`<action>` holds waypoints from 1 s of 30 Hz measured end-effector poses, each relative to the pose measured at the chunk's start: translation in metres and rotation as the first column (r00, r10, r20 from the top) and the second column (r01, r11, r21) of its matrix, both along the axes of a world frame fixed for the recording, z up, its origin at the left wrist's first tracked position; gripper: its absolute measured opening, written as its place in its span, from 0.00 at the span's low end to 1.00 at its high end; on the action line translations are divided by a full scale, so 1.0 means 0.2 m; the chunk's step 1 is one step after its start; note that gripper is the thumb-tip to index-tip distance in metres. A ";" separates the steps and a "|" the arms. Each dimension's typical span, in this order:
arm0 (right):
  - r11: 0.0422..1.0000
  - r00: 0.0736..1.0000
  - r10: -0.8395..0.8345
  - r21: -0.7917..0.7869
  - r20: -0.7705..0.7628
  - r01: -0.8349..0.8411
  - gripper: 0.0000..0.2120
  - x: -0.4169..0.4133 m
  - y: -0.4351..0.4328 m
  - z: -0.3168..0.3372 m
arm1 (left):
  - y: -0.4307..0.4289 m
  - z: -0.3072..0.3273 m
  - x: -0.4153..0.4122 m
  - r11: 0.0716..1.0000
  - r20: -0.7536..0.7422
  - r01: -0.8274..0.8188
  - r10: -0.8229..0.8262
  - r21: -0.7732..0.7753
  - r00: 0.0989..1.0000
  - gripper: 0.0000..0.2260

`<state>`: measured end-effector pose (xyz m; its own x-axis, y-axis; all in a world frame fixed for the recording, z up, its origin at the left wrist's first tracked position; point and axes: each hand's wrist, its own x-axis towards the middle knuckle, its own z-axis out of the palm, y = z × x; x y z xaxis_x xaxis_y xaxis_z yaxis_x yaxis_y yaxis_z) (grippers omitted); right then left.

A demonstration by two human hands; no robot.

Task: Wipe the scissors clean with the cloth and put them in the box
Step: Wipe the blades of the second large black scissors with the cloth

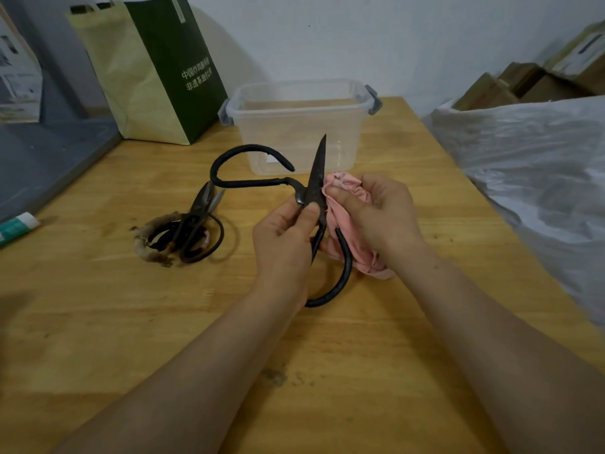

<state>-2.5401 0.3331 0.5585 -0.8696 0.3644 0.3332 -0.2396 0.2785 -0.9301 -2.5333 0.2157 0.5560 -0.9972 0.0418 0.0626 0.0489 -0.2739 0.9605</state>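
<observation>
My left hand (284,244) pinches a pair of large black iron scissors (316,178) near the pivot, blades pointing up and away, one looped handle out to the left, the other hanging below. My right hand (379,214) grips a bunched pink cloth (347,188) and presses it against the right side of the blade. A clear plastic box (298,126) with grey latches stands open on the wooden table (131,322) just behind the scissors' tip. Two more old, rusty scissors (190,231) lie stacked on the table to the left.
A green and tan paper bag (154,70) stands at the back left beside the box. A white and green tube (16,226) lies at the left edge. A large white plastic sack (540,165) and cardboard boxes (523,83) crowd the right side.
</observation>
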 end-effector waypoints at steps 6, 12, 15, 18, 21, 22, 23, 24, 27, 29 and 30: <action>0.981 0.980 0.183 -0.077 0.072 -0.177 0.07 0.04 0.06 0.04 | -0.01 0.01 0.01 0.999 0.119 0.017 -0.021 0.037 0.993 0.08; 0.943 0.936 0.320 -0.141 0.145 -0.301 0.09 0.09 0.16 0.07 | -0.02 0.04 0.03 0.995 0.135 0.067 -0.076 0.069 0.988 0.08; 0.920 0.915 0.374 -0.182 0.148 -0.347 0.12 0.10 0.20 0.08 | -0.02 0.03 0.03 0.996 0.097 0.070 -0.074 0.052 0.992 0.08; 0.942 0.936 0.314 -0.176 0.160 -0.286 0.10 0.09 0.18 0.06 | -0.03 0.02 0.02 0.998 0.056 0.064 -0.065 0.014 0.996 0.08; 0.971 0.966 0.216 -0.139 0.142 -0.196 0.06 0.07 0.11 0.03 | -0.02 0.02 0.02 0.997 0.019 0.072 -0.072 -0.007 0.997 0.08; 0.974 0.972 0.199 -0.133 0.126 -0.182 0.06 0.06 0.10 0.03 | -0.02 0.02 0.02 0.997 0.011 0.074 -0.074 -0.013 0.997 0.08; 0.974 0.974 0.193 -0.140 0.115 -0.177 0.06 0.06 0.09 0.02 | -0.02 0.02 0.02 0.997 0.012 0.075 -0.075 -0.018 0.997 0.08; 0.970 0.973 0.202 -0.157 0.113 -0.183 0.05 0.05 0.09 0.02 | -0.03 0.02 0.02 0.997 0.024 0.075 -0.075 -0.017 0.997 0.08; 0.944 0.948 0.287 -0.206 0.137 -0.256 0.06 0.06 0.13 0.04 | -0.04 0.03 0.01 0.996 0.093 0.086 -0.088 0.025 0.992 0.07; 0.915 0.918 0.370 -0.230 0.145 -0.332 0.09 0.07 0.17 0.06 | -0.04 0.03 0.00 0.995 0.121 0.092 -0.097 0.048 0.988 0.06; 0.899 0.903 0.405 -0.244 0.146 -0.364 0.10 0.08 0.18 0.06 | -0.04 0.03 0.01 0.994 0.124 0.097 -0.102 0.050 0.987 0.06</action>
<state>-2.5239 0.3700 0.5709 -0.9941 0.0311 0.1039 -0.1040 -0.0017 -0.9946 -2.5323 0.2070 0.5626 -0.9882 0.1411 -0.0600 -0.1020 -0.3129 0.9443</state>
